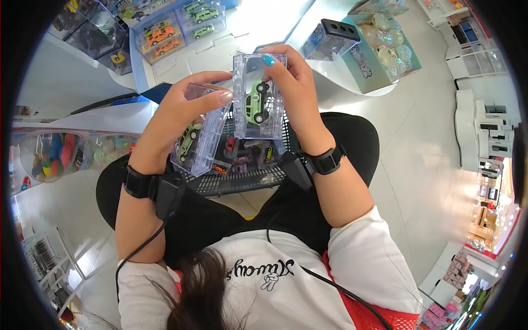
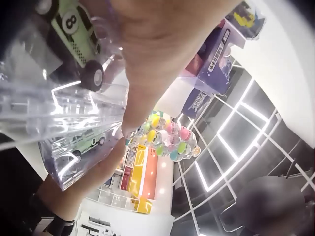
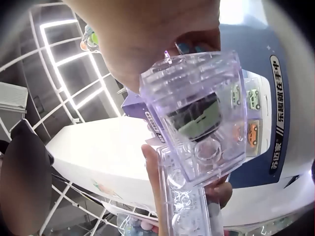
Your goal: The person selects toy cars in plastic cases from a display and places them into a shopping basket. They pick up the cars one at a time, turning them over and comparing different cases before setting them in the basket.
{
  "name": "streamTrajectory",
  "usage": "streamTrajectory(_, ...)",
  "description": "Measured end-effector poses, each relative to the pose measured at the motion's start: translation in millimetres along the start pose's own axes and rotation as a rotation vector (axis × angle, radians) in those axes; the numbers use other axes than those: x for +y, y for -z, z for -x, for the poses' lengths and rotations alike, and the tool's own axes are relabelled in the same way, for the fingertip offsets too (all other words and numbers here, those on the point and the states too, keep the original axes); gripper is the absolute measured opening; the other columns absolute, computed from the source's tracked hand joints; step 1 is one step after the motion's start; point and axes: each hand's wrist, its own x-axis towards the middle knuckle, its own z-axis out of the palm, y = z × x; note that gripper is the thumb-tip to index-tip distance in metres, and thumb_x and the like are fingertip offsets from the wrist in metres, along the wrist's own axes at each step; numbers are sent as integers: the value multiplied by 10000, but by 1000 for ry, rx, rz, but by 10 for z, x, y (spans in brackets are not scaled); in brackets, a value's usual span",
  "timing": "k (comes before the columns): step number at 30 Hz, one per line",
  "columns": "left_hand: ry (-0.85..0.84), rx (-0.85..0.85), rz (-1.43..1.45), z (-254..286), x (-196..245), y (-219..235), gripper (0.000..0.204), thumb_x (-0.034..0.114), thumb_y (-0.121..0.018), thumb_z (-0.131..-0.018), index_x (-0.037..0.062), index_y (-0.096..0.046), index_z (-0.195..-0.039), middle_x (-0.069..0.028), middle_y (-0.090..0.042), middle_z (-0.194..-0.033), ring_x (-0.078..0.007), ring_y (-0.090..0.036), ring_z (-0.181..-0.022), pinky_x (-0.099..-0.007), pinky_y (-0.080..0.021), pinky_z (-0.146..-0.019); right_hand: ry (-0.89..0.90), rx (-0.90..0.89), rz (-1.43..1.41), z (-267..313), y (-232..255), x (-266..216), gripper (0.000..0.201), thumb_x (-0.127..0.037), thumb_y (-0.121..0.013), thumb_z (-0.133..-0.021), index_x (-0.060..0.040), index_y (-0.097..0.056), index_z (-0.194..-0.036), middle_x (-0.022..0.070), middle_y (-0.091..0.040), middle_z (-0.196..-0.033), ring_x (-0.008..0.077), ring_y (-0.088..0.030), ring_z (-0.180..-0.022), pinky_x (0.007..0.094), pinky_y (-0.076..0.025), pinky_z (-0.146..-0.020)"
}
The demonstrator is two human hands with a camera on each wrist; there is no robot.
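Observation:
Two clear plastic cases, each with a green toy car inside, are held side by side over the person's lap. My left hand grips the left case, which leans to one side; its green car carries a number 8 in the left wrist view. My right hand holds the right case upright by its upper part, thumb on the front and fingers behind. Its green car faces the head camera. Close below both cases is a dark plastic basket with several small cased toy cars.
On the white counter ahead stands a display box with orange cars and green cars. A box of clear shiny balls and a black-topped case are on the right. Dark clear boxes stand at the left.

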Motion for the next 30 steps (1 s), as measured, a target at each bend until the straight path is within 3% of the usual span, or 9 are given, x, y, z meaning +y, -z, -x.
streamTrajectory(6, 4, 56, -71, 33, -28, -76, 495, 250, -733, -761, 18, -608, -1179, -44, -643, -1030, -90, -597, -838, -193, -442, -646, 67, -21, 85, 11, -26, 42, 233, -236, -632, -874, -32, -607, -984, -25, -553, -767, 26, -444, -662, 199, -365, -579)
streamTrajectory(11, 32, 51, -61, 48, -35, -71, 446, 277, -737, -757, -1, -646, -1094, -31, -651, -926, -73, -587, -783, -180, -417, -617, 2, -122, 72, 11, -4, 13, 218, -219, -624, -870, -32, -612, -982, -10, -571, -788, 37, -462, -684, 205, -380, -603)
streamTrajectory(14, 78, -59, -54, 53, -49, -48, 484, 362, -768, -724, -1, -674, -1031, -49, -656, -869, -103, -601, -767, -228, -453, -582, -9, -196, 29, 25, -20, -5, 218, -216, -619, -871, -32, -614, -987, -6, -579, -789, 44, -481, -701, 208, -383, -617)
streamTrajectory(18, 54, -13, -35, 86, -38, -70, 477, 372, -757, -731, 2, -679, -1022, -40, -651, -854, -103, -596, -761, -232, -453, -581, -33, -225, -19, 16, -15, -42, 221, -212, -616, -870, -30, -622, -995, -2, -587, -783, 50, -503, -715, 210, -386, -620)
streamTrajectory(21, 68, -2, -45, 117, -11, -72, 460, 344, -742, -744, -4, -672, -1036, -42, -655, -880, -100, -596, -768, -224, -451, -608, -6, -249, 58, -3, 10, 22, 251, -266, -559, -892, -63, -632, -1021, -31, -508, -752, 59, -479, -723, 210, -377, -680)
streamTrajectory(23, 100, -3, -48, 127, -7, -81, 439, 299, -720, -769, -11, -652, -1072, -39, -660, -923, -87, -596, -780, -210, -451, -667, 0, -268, 58, -13, 36, 70, 252, -256, -556, -890, -59, -631, -1028, -30, -511, -751, 62, -486, -725, 212, -384, -684)
streamTrajectory(30, 84, -6, -92, 154, 8, -54, 434, 319, -728, -761, -11, -678, -1039, -44, -664, -876, -91, -590, -763, -219, -458, -644, -37, -300, 90, -3, 56, 60, 235, -193, -548, -881, -57, -632, -1053, -15, -576, -859, 54, -504, -751, 214, -415, -696)
